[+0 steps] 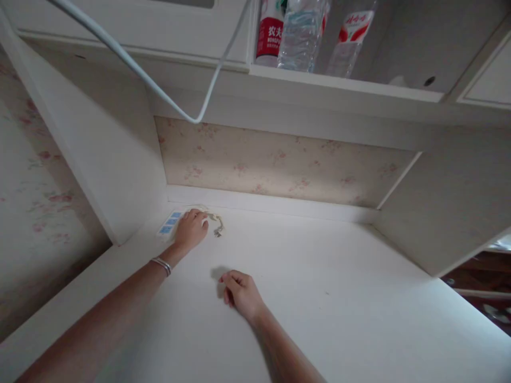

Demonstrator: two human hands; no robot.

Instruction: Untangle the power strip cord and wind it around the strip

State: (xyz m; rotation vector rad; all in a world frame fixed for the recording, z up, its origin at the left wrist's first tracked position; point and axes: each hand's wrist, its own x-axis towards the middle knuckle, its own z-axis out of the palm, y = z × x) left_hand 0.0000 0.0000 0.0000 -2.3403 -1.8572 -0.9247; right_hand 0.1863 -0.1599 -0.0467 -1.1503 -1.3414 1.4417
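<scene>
My left hand [192,230], with silvery bangles on the wrist, reaches to the back left corner of the white surface. Its fingers are bent down over something there; what they grip, if anything, is hidden beneath them. Beside it lies a flat white item with blue rectangles [170,222], partly covered by the hand. Just right of the fingers is a small chain-like tangle [219,227] with a silvery end. My right hand [241,293] is over the middle of the surface, fingers curled in, nothing visible in them.
Above hangs a white cabinet [347,114] whose open shelf holds several plastic bottles [302,37]. A pale cable [159,91] loops down in front of it. White side panels [447,197] flank the surface, with flowered wallpaper [275,162] behind. Dark red drawers [479,271] show at right.
</scene>
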